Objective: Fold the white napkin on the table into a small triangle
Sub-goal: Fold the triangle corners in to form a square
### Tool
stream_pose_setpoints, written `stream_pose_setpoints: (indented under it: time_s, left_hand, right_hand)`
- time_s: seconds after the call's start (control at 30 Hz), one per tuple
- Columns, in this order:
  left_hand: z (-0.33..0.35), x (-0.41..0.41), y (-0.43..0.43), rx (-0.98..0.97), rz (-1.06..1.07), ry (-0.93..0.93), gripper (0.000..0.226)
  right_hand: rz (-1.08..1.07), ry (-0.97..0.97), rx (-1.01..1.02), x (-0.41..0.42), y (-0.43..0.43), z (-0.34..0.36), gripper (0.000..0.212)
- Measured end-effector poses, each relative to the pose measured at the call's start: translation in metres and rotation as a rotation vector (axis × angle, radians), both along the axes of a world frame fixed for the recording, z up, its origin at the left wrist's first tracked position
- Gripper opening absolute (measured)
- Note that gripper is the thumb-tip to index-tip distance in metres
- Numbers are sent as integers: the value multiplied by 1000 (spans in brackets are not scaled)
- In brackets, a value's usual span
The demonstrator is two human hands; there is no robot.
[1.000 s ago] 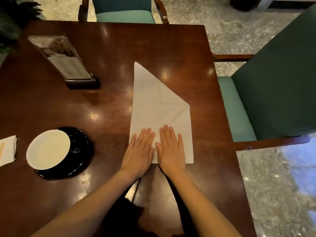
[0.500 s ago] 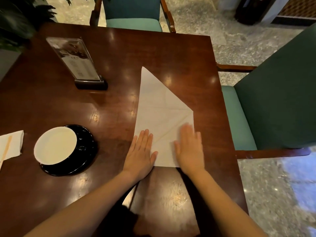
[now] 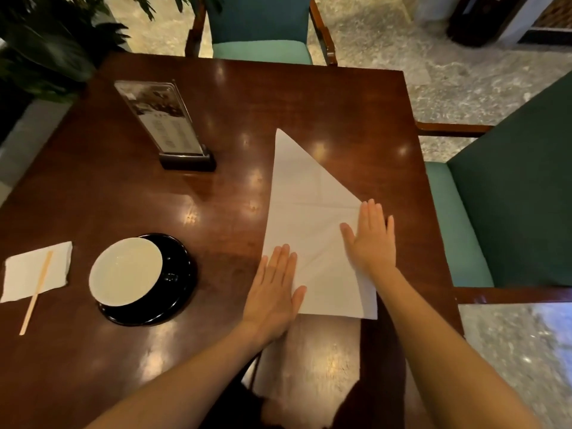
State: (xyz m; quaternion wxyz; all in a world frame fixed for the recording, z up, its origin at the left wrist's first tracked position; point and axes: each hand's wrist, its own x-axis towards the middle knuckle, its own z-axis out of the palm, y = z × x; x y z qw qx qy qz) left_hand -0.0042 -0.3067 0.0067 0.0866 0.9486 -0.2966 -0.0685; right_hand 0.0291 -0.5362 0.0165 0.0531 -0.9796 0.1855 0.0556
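We press both flat, straight-fingered hands, left hand [image 3: 274, 291] and right hand [image 3: 373, 239], on the napkin [image 3: 306, 209], its long point running away beyond our fingertips

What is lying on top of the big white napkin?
Both hands lie flat on the white napkin: the left hand over its near left edge, the right hand at its right corner. The napkin under the palms is covered, so folds there cannot be seen.
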Motion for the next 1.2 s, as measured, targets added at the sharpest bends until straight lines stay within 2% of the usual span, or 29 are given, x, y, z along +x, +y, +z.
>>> stream_pose_setpoints:
  time_s: [0.17, 0.23, 0.37, 0.47, 0.57, 0.77, 0.87, 0.93, 1.0, 1.07, 1.2]
  left_hand:
    - [3, 2, 1, -8, -5, 30, 64]
    - [6, 4, 2, -63, 7, 67, 66]
    - [30, 29, -15, -255, 110, 167, 66]
    - [45, 69, -44, -343, 69, 145, 56]
    - [50, 118, -78, -221, -82, 183, 52]
    - [36, 188, -127, 15, -325, 77, 53]
    - [38, 213, -137, -26, -466, 3, 41]
    - [47, 222, -145, 4, -551, 59, 23]
    - [57, 229, -154, 115, -611, 142, 13]
    - [67, 237, -160, 263, -667, 207, 14]
    - [94, 255, -158, 563, -747, 176, 16]
  right_hand:
    - [-26, 9, 4, 20, -11, 3, 71]
    - [-124, -123, 113, 18, -9, 3, 63]
    - [-379, -520, 455, 13, -7, 3, 34]
    - [-433, -550, 436, 14, -10, 3, 21]
    - [-473, -524, 404, 19, -10, 3, 16]
    - [-565, -593, 421, 25, -9, 1, 8]
    - [-623, -627, 391, 30, -5, 2, 3]
    - [-660, -646, 376, 32, -3, 2, 2]
    - [-663, -656, 389, 32, -2, 1, 3]
    - [-638, -663, 399, 31, -2, 0, 9]
    - [-607, -659, 382, 29, -3, -1, 15]
